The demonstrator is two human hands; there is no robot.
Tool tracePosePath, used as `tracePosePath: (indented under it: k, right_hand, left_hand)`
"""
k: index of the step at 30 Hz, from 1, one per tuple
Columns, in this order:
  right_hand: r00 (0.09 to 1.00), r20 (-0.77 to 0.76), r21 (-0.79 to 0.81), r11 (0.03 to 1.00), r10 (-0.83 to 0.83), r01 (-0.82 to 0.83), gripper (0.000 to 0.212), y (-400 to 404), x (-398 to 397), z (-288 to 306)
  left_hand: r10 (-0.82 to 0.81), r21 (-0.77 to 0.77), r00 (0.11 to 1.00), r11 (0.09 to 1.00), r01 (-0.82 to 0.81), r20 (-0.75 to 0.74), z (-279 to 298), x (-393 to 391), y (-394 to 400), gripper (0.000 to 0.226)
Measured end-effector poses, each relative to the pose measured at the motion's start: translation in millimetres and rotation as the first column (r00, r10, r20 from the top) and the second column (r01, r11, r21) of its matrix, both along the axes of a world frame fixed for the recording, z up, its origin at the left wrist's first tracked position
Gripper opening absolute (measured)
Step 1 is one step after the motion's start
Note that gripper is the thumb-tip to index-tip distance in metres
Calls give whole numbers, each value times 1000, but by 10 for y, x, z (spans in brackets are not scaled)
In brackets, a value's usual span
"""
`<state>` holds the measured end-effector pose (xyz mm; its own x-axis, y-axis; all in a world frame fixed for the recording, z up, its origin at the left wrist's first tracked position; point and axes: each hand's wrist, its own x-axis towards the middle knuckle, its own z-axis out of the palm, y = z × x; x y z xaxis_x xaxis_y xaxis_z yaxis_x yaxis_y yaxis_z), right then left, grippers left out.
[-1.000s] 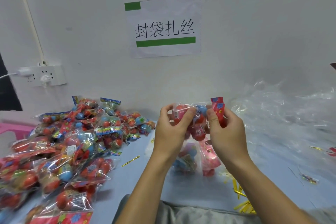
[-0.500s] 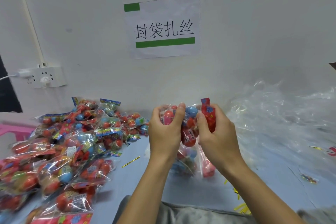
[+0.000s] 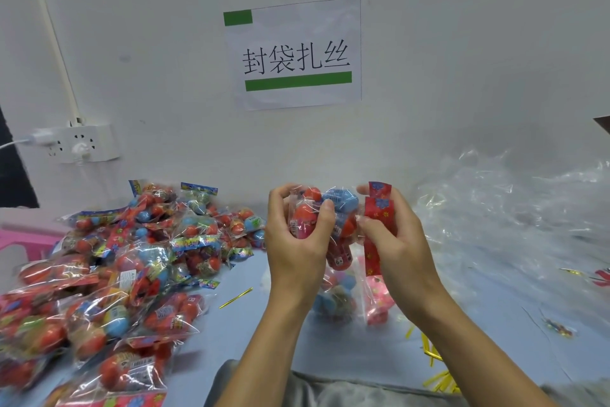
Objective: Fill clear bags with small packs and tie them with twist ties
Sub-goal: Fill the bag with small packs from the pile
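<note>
Right now both hands grip one small pack [image 3: 325,220] raised above the tabletop [image 3: 264,324], left hand [image 3: 295,241] curled round its eggs, right hand [image 3: 392,241] pinching its upright red header card, twist ties [image 3: 439,380] nearest that right hand.

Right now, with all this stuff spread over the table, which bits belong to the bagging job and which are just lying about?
Part of the job:
- small pack of toy eggs, gripped by the left hand and right hand
- pile of packs
- heap of clear bags
- gold twist ties

Just there:
- wall sign
- power socket
- pink object at the left edge
</note>
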<state>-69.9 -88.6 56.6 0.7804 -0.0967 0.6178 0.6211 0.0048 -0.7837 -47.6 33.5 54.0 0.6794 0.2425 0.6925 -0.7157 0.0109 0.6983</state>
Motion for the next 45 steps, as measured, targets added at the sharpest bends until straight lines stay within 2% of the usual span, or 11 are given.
tracePosePath:
  k: [3,6,8,13,20,26,32,37,39,42,45]
  right_hand:
    - [998,-11,-13,998,55,-55,21,-14,-10,-8]
    - [998,-33,-55,997,49,-51,39,-12,-3,-30]
    - [998,-26,-60,997,52,-53,42,-3,-1,-37]
    - [1000,-15,-78,997,-17,16,23,20,41,-44]
    - [982,-124,-77,988,-140,132,24,1,110,-86]
    - [984,-139,-75,992,-109,99,50,-10,73,-60]
    - [986,-164,-47,999,-24,16,48,-5,71,-50]
    - [981,-186,-40,997,50,-58,26,10,65,-61]
    - [982,-185,-23,999,25,-30,20,12,75,-69]
    - [982,-190,1,1000,-19,19,29,7,88,-63]
    - [982,-183,9,999,-45,48,32,6,92,-54]
  left_hand:
    - [30,-23,1000,999,-30,1,-1,8,-16,25]
    - [40,-57,999,997,-42,-34,6,9,-33,36]
    - [33,-66,998,997,-36,-53,4,16,-38,43]
    - [51,-54,994,997,-56,-91,-3,35,-34,38]
    - [-129,-61,959,991,118,-252,-2,88,9,36]
    - [-131,-46,944,991,123,-304,23,84,4,25]
    - [9,-37,953,999,-21,-304,31,59,-28,35]
    - [73,4,945,997,-75,-318,43,31,-49,41]
    - [72,16,943,997,-71,-323,37,33,-54,40]
    - [53,31,948,998,-46,-313,32,46,-39,38]
    - [-68,-11,938,998,68,-340,41,42,-51,38]
